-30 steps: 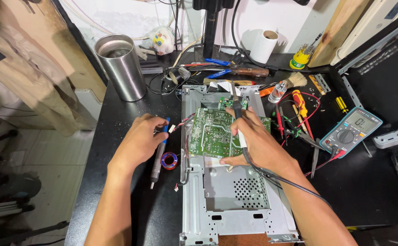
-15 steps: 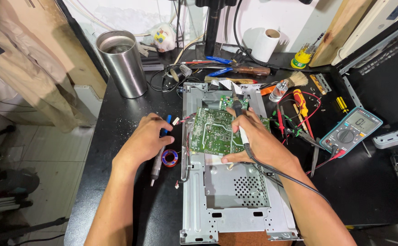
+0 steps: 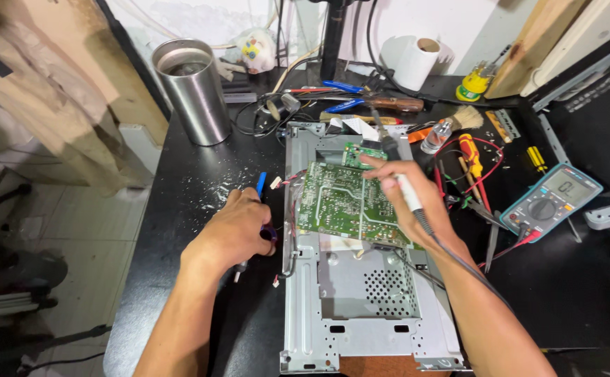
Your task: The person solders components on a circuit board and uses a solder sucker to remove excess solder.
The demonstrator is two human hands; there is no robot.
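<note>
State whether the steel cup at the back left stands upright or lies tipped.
Upright: the steel cup stands on its base, open rim facing up.

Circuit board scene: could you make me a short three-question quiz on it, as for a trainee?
1. True or false: the right hand holds a soldering iron over the circuit board.
2. Which tool lies under the left hand? A) blue-tipped tool B) hammer C) saw
3. Fill in: the multimeter lies to the board's ____ side.

Key: 1 true; 2 A; 3 right.
</note>
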